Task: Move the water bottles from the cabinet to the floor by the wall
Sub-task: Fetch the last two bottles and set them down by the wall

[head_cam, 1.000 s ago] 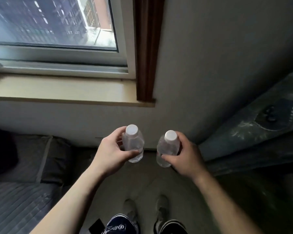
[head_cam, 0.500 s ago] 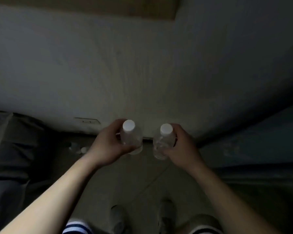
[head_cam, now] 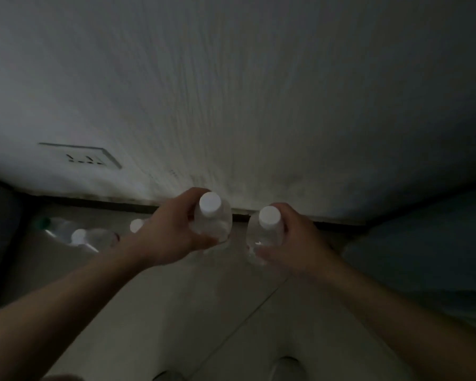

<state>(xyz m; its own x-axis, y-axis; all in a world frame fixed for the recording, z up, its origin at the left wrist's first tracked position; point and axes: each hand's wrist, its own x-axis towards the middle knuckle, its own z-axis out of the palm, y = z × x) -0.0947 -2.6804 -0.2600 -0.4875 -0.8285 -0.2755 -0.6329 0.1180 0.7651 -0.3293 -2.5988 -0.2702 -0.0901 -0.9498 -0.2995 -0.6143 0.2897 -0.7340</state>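
Gripping one clear plastic bottle each, both hands hang low before the wall (head_cam: 231,92). The left hand (head_cam: 171,232) curls fingers and thumb round the left bottle (head_cam: 213,220), squat and round-shouldered under a smooth white cap. The right hand (head_cam: 294,243) wraps the right bottle (head_cam: 264,235), the same shape, its thin side catching a glint. Both stand upright over the pale tiled floor (head_cam: 176,312), close to the dark baseboard (head_cam: 94,202); whether they touch the floor I cannot tell. To their left, more floor bottles (head_cam: 99,239) sit blurred by the wall, one green-capped. The wall is off-white with a fine vertical grain and carries a flat rectangular socket (head_cam: 85,158). Since half a second ago, the hands and bottles have come nearer the baseboard, and the floor bottles show more plainly.
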